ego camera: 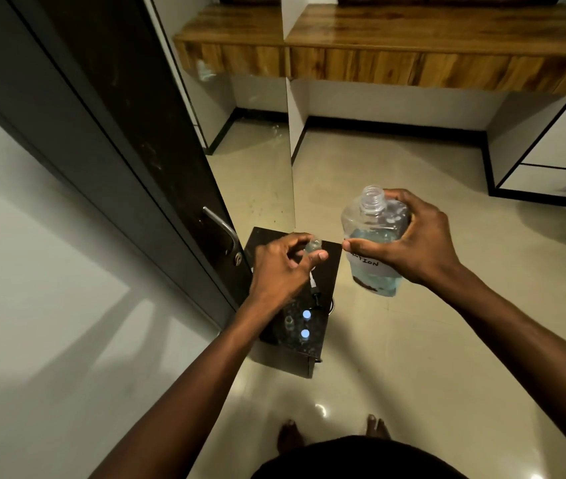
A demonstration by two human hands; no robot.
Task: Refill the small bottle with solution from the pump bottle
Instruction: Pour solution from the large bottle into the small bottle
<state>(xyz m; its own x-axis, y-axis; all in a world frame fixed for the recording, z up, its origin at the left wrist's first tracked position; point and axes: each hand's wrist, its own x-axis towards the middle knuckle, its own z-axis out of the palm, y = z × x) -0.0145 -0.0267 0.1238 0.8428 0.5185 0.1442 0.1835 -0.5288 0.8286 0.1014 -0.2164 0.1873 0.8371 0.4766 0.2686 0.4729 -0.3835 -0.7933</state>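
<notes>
My right hand (416, 243) grips a clear pump bottle (371, 236) around its body. The bottle's pump is off, its threaded neck is bare, and blue solution fills its lower half under a white handwritten label. My left hand (281, 267) holds a small clear bottle (314, 245) between thumb and fingers, just left of the big bottle, above a small dark table (326, 271). The pump head with its tube (314, 288) lies on the table below my left hand.
Two small bottles with white caps (305, 323) and one uncapped small bottle (288, 321) stand on the table's near part. A dark door with a metal handle (223, 226) is close on the left. A wooden shelf runs along the far wall. My bare feet are on the tiled floor.
</notes>
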